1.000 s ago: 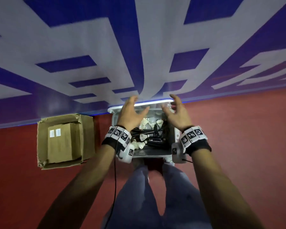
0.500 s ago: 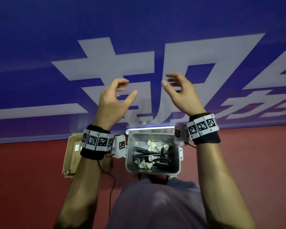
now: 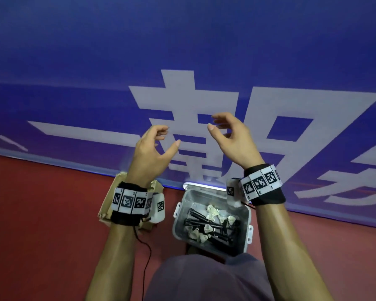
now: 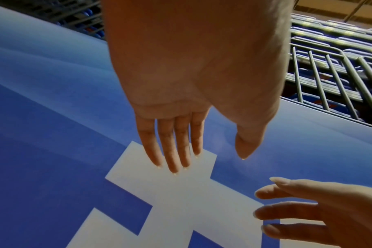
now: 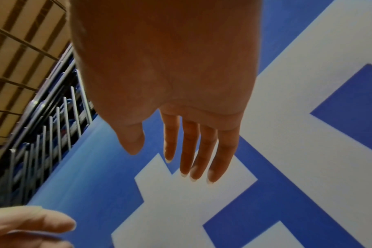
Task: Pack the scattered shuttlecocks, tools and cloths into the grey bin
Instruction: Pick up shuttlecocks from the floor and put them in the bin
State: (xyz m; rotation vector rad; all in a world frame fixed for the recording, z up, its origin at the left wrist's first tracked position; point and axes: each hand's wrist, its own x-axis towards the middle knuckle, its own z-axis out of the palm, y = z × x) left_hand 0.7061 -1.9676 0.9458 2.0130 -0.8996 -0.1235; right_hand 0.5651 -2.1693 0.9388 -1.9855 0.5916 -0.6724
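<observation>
Both hands, left hand [image 3: 151, 148] and right hand [image 3: 232, 141], hang empty with fingers loosely apart, far above the grey bin [image 3: 179, 224] below the right wrist.

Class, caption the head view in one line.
Both empty hands, left hand and right hand, raised above the grey bin holding shuttlecocks.

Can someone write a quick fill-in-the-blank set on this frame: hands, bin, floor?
1. The grey bin holds white shuttlecocks and ____ tools.
2. The left hand and right hand hold ____.
3. The floor under the bin is ____.
4. Left of the bin, partly behind the left wrist, sits a ____ box.

Missing words: black; nothing; red; cardboard
</observation>
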